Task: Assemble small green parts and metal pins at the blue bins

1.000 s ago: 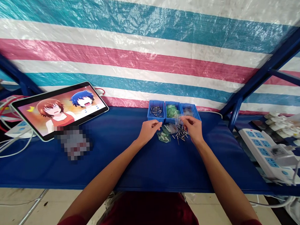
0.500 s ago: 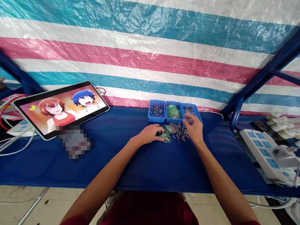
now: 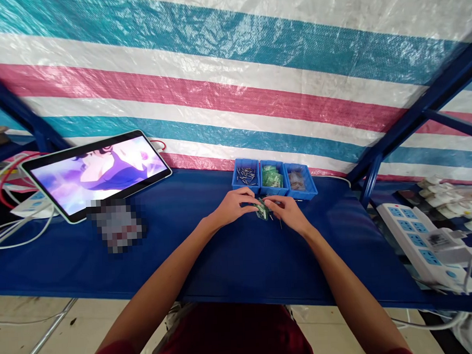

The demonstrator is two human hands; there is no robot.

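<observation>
My left hand [image 3: 235, 205] reaches in from the left, its thumb and fingers closed on a small green-printed clear plastic bag [image 3: 262, 212]. From the right, my right hand [image 3: 288, 212] meets it at the same bag, with thumb and fingertips pinched together; what they pinch is too small to make out. The loose metal pins under my right hand are mostly hidden, with one thin pin [image 3: 281, 224] showing below it. Just behind the hands, a blue bin [image 3: 236, 183] holds dark metal pins, a second bin [image 3: 274, 191] green bags, and a third bin [image 3: 303, 195] clear, brownish small pieces.
A tablet [image 3: 75, 218] playing a cartoon leans at the left of the blue table [image 3: 240, 265], with a blurred-out object [image 3: 121, 226] before it. A power strip [image 3: 413, 237] lies at the right. A striped tarp [image 3: 232, 83] hangs behind, between blue frame posts [image 3: 376, 163].
My right hand has moved left and down from the third bin to the green bag beside my left hand. It now covers most of the loose pins. The tablet's picture has changed.
</observation>
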